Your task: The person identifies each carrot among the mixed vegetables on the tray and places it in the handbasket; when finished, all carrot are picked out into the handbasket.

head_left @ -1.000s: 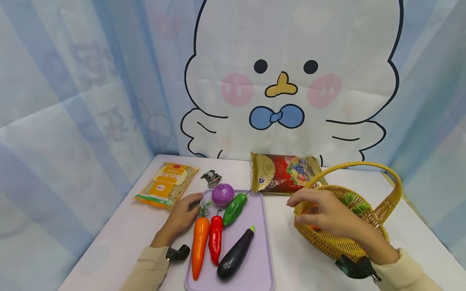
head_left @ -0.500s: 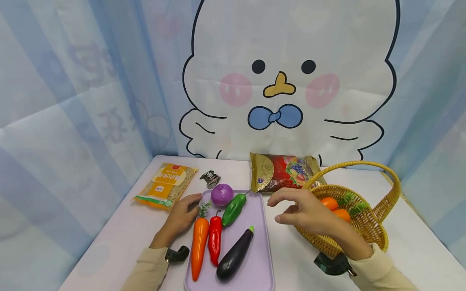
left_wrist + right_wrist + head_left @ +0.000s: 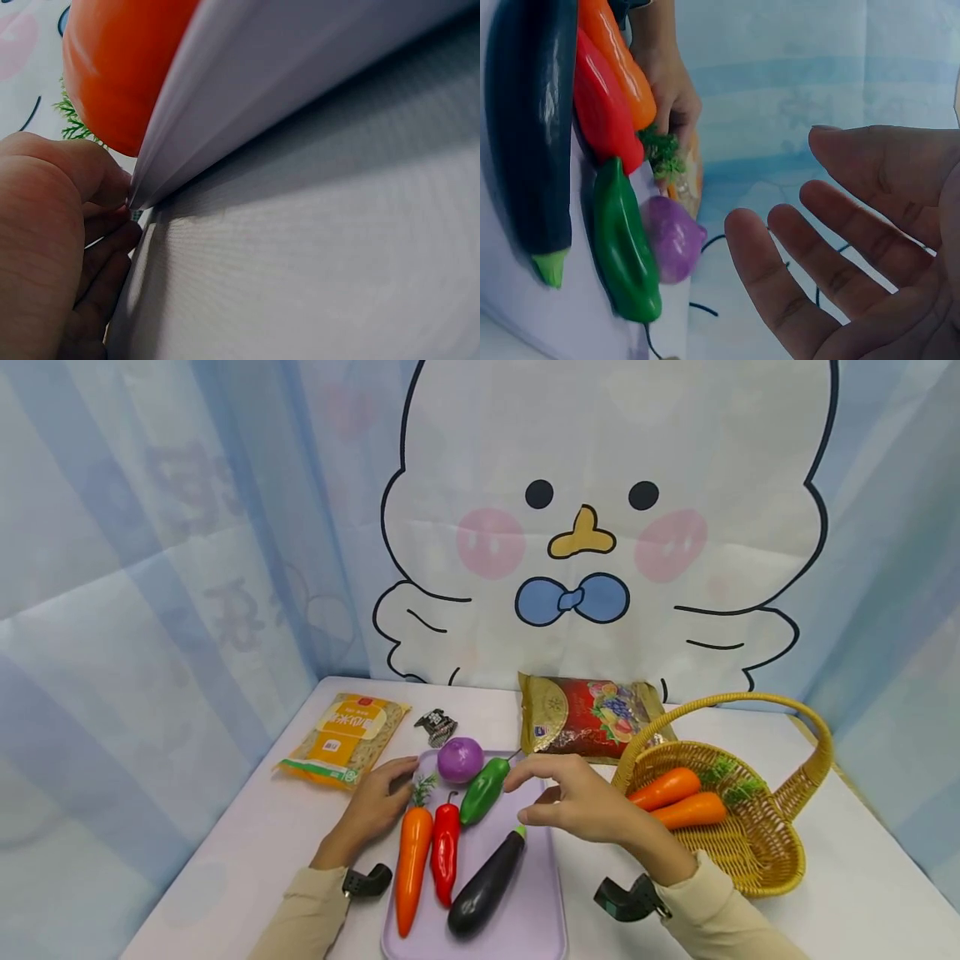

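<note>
My left hand (image 3: 378, 806) rests at the left edge of a lilac tray (image 3: 551, 906), with its thumb touching the rim in the left wrist view. On the tray lie a carrot (image 3: 412, 868), a red chili pepper (image 3: 446, 852), a green pepper (image 3: 483, 791), a purple onion (image 3: 461, 760) and a dark eggplant (image 3: 487, 885). Over the tray's right side hovers my right hand (image 3: 581, 802), near the green pepper and the eggplant's stem. Its thumb and fingers are apart with nothing between them, as the right wrist view confirms.
A yellow wicker basket (image 3: 757, 864) with a tall handle stands at the right, holding two carrots (image 3: 686, 810). Behind the tray lie a red-and-gold packet (image 3: 592, 718) and a small black wrapper (image 3: 437, 727). A yellow grain bag (image 3: 345, 739) lies at the left.
My right hand has moved left from above the basket to over the tray, uncovering the carrots in the basket. My left hand has stayed at the tray's edge.
</note>
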{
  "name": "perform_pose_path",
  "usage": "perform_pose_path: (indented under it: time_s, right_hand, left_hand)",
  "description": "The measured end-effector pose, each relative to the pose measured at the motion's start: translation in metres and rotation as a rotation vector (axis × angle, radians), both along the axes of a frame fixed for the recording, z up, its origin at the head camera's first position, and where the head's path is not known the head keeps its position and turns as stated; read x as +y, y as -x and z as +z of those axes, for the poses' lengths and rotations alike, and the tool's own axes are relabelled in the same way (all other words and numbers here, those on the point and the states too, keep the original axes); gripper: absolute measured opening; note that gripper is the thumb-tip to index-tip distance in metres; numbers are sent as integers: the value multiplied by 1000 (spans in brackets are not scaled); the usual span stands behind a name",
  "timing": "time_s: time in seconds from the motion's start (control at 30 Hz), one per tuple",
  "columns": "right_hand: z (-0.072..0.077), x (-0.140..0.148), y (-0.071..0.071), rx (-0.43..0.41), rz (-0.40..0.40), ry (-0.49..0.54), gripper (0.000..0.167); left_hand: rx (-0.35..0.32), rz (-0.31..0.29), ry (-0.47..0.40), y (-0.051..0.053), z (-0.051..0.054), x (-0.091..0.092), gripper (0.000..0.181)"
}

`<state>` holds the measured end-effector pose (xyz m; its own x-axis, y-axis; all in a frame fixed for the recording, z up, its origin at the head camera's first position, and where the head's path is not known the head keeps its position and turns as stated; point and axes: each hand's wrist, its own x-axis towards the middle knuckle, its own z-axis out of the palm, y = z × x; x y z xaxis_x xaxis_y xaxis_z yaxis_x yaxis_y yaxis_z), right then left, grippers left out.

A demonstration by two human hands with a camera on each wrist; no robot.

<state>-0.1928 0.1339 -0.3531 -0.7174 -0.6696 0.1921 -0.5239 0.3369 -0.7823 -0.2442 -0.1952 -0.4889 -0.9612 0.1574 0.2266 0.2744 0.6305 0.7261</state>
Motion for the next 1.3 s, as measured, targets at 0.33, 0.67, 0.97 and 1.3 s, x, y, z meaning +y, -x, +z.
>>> perform_pose_path:
  time_s: [0.33,0.67,0.97,1.3]
  right_hand:
    - [-9,-34,5,7,77,-2,28]
    - [-24,-63,10,-27,126,-41,26]
    - [-34,-91,11,31,166,-177,30]
    - [-40,-115,11,50,182,-269,34]
  left_hand:
    - [16,-11,-5,0,3,1,41]
    - [21,-27,-7,1,2,0,41]
    - [34,-28,-10,-1,3,-2,41]
    - [35,-26,-4,-1,0,-2,41]
